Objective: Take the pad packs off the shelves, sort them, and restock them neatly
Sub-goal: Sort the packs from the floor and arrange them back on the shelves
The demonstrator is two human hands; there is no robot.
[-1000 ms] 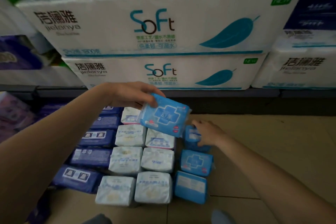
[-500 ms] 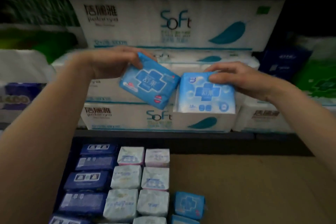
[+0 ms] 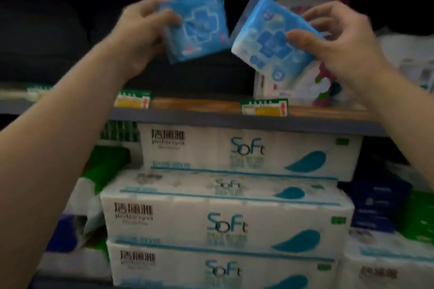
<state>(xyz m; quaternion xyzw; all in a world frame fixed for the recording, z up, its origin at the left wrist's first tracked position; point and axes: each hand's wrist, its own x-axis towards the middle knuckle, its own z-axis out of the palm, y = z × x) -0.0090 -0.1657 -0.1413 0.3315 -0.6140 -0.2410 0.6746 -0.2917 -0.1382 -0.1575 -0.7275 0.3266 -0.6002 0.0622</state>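
My left hand [image 3: 141, 35] grips a blue pad pack [image 3: 199, 28] with a darker blue cross on it, tilted, in front of the dark upper shelf opening. My right hand [image 3: 338, 40] pinches a lighter blue-and-white pad pack [image 3: 265, 40], also tilted, just right of the first one. The two packs are close but apart. Both are raised above the wooden shelf board [image 3: 195, 103].
A white and pink pack [image 3: 305, 87] stands on the shelf at the right, behind my right hand. Price tags [image 3: 264, 107] hang on the shelf edge. Below lie stacked white "Soft" tissue bundles [image 3: 225, 220], with green and dark blue packs at the sides.
Both hands have risen with their packs from the level of the tissue bundles to the upper shelf. The view has tilted up, so the packs on the floor are out of sight.
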